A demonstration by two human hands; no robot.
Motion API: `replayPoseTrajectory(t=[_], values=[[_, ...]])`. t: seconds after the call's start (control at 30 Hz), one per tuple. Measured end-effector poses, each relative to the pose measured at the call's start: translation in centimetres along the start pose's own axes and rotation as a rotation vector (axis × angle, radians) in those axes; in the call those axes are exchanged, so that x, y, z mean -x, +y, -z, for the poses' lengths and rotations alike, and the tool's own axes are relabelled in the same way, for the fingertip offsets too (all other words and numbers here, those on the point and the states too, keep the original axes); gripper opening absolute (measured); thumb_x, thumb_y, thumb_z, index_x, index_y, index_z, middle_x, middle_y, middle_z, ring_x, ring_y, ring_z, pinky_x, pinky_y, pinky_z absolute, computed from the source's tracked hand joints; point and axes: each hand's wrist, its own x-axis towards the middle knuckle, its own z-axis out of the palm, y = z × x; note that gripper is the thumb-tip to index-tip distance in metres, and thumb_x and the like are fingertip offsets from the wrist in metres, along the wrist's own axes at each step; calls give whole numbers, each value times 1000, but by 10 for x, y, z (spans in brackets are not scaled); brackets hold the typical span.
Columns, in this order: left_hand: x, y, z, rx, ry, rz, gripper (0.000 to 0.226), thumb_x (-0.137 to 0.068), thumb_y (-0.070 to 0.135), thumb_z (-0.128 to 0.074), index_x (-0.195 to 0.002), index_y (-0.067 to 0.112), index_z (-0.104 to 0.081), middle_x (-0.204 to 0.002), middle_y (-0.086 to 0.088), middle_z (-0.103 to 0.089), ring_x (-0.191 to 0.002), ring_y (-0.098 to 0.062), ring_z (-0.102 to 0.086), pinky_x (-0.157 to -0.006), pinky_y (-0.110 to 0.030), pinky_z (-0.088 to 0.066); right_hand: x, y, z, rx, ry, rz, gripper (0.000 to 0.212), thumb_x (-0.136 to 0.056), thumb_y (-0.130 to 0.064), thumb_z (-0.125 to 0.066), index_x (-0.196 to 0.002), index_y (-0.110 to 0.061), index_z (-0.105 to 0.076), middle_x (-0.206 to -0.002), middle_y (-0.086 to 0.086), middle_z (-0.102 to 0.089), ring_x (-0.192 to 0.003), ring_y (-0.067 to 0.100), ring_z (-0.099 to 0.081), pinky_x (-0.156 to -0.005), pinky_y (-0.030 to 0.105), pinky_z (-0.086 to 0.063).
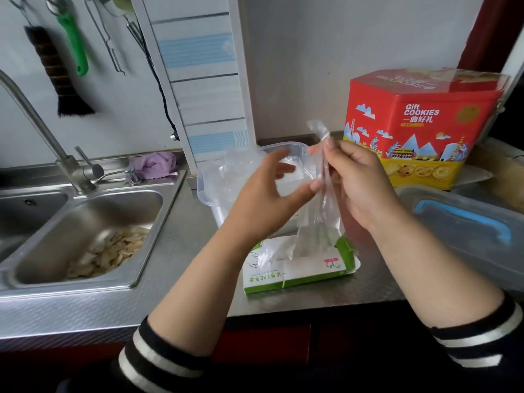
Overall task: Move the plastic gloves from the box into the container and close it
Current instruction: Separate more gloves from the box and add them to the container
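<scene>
A thin, clear plastic glove is held upright above the stainless-steel counter, its lower part trailing down into the slot of the green-and-white cardboard glove box, which lies flat near the counter's front edge. The glove is pinched by the right hand, fingers and thumb curled round its bunched upper part, with a crumpled tip standing above the fingertips. The left hand is held just beside it, fingers spread and loosely bent; its thumb reaches towards the glove, but whether it touches the plastic cannot be told. Behind the hands, towards the back of the counter, an open translucent plastic container is seen, with crumpled clear film already inside. At the counter's right edge a translucent lid with a blue handle is lying apart from the container. A red-and-yellow cookie tin stands at the back right corner. To the left, a steel sink holding pale peelings is set into the counter, with a tap behind it and a purple cloth on its back rim.
</scene>
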Motion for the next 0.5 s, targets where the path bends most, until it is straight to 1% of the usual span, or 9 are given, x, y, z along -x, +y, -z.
replayPoseTrajectory(t=[0.07, 0.17, 0.2, 0.27, 0.3, 0.37, 0.4, 0.43, 0.5], values=[[-15, 6, -2, 19, -31, 40, 44, -82, 43, -73, -118, 25, -56, -89, 14, -63, -82, 0, -62, -76, -17, -48, 1, 3, -4, -12, -59, -30, 27, -99, -28, -52, -85, -22, -74, -79, -1, -73, -70, 15, -66, -59, 29, -54], [-30, 8, -5, -17, 93, -22, 6, -90, 27, -67, -89, 22, -64, -69, 8, -66, -63, -12, -63, -63, -26, -49, 0, 4, -6, -134, -50, -115, 29, -101, -27, -47, -93, -13, -71, -81, 4, -72, -64, 15, -65, -56, 32, -56], [-33, 9, -6, 15, 106, -18, 9, -92, 25, -64, -83, 23, -64, -65, 7, -66, -58, -10, -62, -58, -23, -47, -1, 5, -5, -176, -23, -142, 33, -102, -30, -44, -101, -10, -69, -87, 10, -72, -68, 18, -66, -59, 34, -56], [-36, 9, -5, 61, 126, 18, 19, -94, 21, -61, -76, 23, -63, -58, 8, -63, -46, -5, -57, -49, -14, -40, -2, 11, 0, -273, -30, -183, 48, -99, -45, -38, -123, -9, -59, -109, 22, -66, -84, 25, -68, -74, 43, -58], [-37, 9, -3, 85, 138, 41, 21, -95, 21, -60, -74, 20, -63, -55, 8, -61, -42, -5, -54, -47, -14, -38, -2, 13, 4, -308, -99, -188, 59, -93, -55, -40, -131, -12, -52, -118, 23, -63, -92, 28, -67, -82, 46, -56], [-39, 7, -2, 124, 172, 72, 23, -95, 24, -60, -75, 15, -64, -51, 9, -58, -37, -7, -47, -43, -17, -38, 2, 17, 10, -257, -298, -177, 79, -74, -66, -59, -139, -24, -43, -124, 17, -59, -105, 30, -65, -86, 45, -55], [-40, 6, -1, 123, 201, 80, 23, -95, 27, -60, -77, 15, -65, -50, 10, -57, -37, -7, -45, -43, -19, -39, 4, 18, 10, -182, -373, -174, 87, -66, -60, -72, -140, -33, -38, -126, 14, -58, -107, 29, -65, -84, 42, -56], [-42, 5, 1, 110, 231, 81, 23, -95, 30, -59, -80, 15, -66, -48, 10, -56, -38, -6, -44, -45, -22, -40, 6, 19, 9, -103, -404, -168, 93, -63, -47, -80, -142, -38, -33, -123, 11, -58, -104, 28, -66, -81, 39, -57], [-47, 0, 5, 75, 284, 65, 25, -95, 34, -58, -84, 13, -67, -46, 9, -55, -38, -4, -42, -49, -26, -41, 6, 21, 3, -1, -332, -164, 94, -70, -18, -80, -146, -37, -28, -104, 4, -66, -85, 26, -70, -72, 34, -57]])
